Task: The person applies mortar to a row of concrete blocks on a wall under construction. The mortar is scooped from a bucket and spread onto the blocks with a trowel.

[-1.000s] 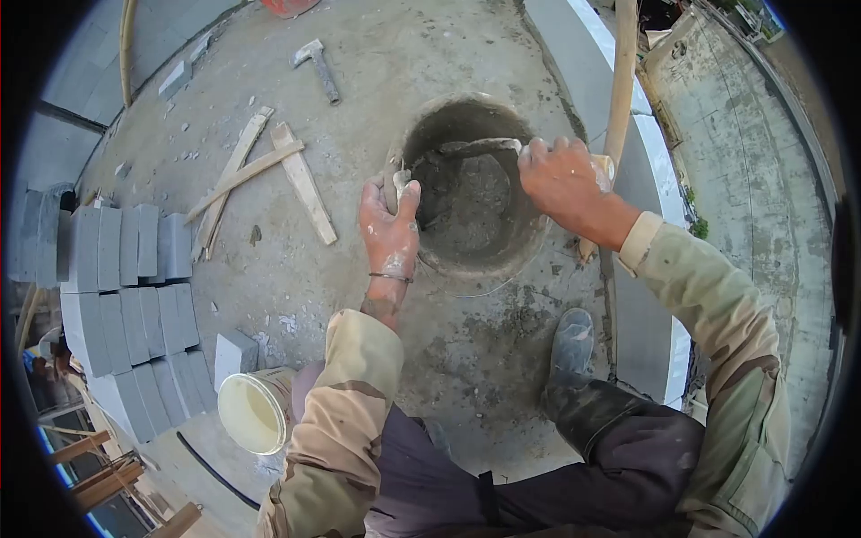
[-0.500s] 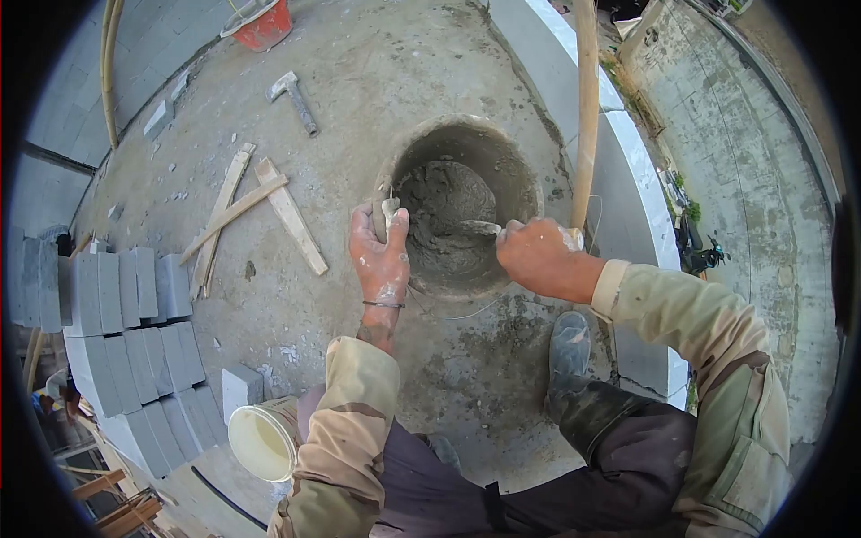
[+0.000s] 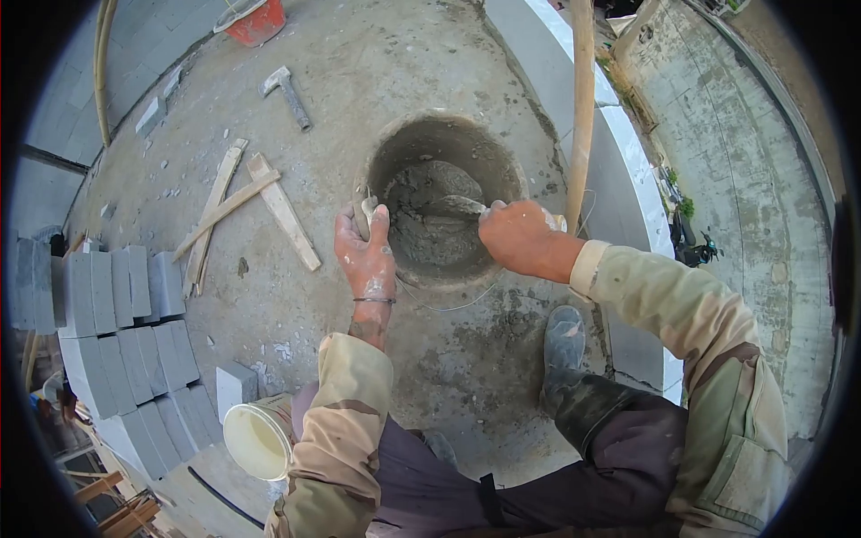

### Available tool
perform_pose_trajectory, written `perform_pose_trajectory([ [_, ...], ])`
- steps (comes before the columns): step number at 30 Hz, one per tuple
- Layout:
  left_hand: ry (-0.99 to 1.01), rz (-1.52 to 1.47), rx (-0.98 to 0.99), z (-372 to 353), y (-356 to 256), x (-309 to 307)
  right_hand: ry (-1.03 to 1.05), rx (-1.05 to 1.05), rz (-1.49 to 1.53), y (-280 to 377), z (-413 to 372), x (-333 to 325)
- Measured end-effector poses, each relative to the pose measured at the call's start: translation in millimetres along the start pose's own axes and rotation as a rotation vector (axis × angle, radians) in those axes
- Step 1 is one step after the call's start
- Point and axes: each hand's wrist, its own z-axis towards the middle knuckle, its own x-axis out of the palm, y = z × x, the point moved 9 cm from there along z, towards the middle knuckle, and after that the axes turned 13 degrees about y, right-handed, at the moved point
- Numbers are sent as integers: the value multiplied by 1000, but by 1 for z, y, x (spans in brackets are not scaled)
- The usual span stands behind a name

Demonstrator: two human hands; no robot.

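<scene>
A round bucket (image 3: 515,161), its wall coated in cement, stands in front of me with wet grey mortar (image 3: 444,247) in the bottom. My left hand (image 3: 366,251) is closed on the bucket's near-left rim, thumb on top, beside a pale fitting at the edge. Mortar smears its skin, and a thin bracelet circles the wrist. Over the opposite side of the rim, my right hand (image 3: 527,240) grips a trowel by its handle. The trowel's blade (image 3: 456,206) reaches leftward into the bucket, tilted at the mortar surface. A thin wire handle hangs along the bucket's near side.
A hammer (image 3: 287,97) and wooden strips (image 3: 285,211) lie on the concrete floor to the left. Stacked grey blocks (image 3: 134,350) and a white bucket (image 3: 256,439) stand nearer. A red bucket (image 3: 256,22) is farther off. A wooden pole (image 3: 582,108) leans by the low wall at right.
My right hand has moved the trowel leftward across the mortar, and more of its blade shows. The left hand stays on the rim. The whole view has shifted slightly.
</scene>
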Motion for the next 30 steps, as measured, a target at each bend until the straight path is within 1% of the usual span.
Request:
perform_pose_trajectory([
  [1,-5,0,-2,0,1,-1,2,-5,-2,-4,-2,-9],
  [3,36,-121,-26,-2,8,2,-60,63,-36,-26,-9,-36],
  [4,35,-117,-32,-4,11,-1,-57,59,-31,-32,-12,-41],
  [6,77,-142,-28,-5,12,-2,-235,149,-69,-46,-25,-69],
  [7,71,-144,-27,-5,11,-2,-235,144,-74,-46,-29,-78],
  [9,107,-148,-28,-6,9,0,-53,228,-51,-53,-32,-81],
  [10,103,-150,-26,-7,7,0,-55,225,-54,-52,-37,-90],
  [12,118,-112,-18,-8,3,4,188,211,-15,-52,-42,-80],
  [13,114,-115,-15,-7,4,3,187,210,-21,-57,-45,-76],
  [15,119,-67,-18,-8,8,3,271,-64,41,-42,-52,-64],
  [16,109,-76,-23,-10,12,2,281,-70,31,-39,-53,-67],
  [18,98,-79,-3,-8,11,3,665,-48,387,-33,-63,-52],
  [19,94,-85,1,-7,9,4,665,-45,379,-34,-57,-58],
  [21,114,-115,-2,-11,6,7,891,35,478,-37,-51,-50],
  [23,133,-118,-26,-16,-1,11,950,40,494,-25,-26,-42],
  [25,160,-119,-33,-14,-3,14,836,-67,509,2,-4,-27],
  [26,158,-88,-8,-12,1,12,826,-68,509,-2,5,-16],
  [27,155,-58,14,-11,1,8,707,-97,502,-5,17,-12],
  [28,151,-61,19,-11,-1,8,592,-122,488,-6,22,-23],
  [29,164,-76,26,-13,-3,10,629,-89,388,-20,33,-28],
  [30,175,-93,32,-14,-4,13,634,-86,379,-24,43,-31],
])
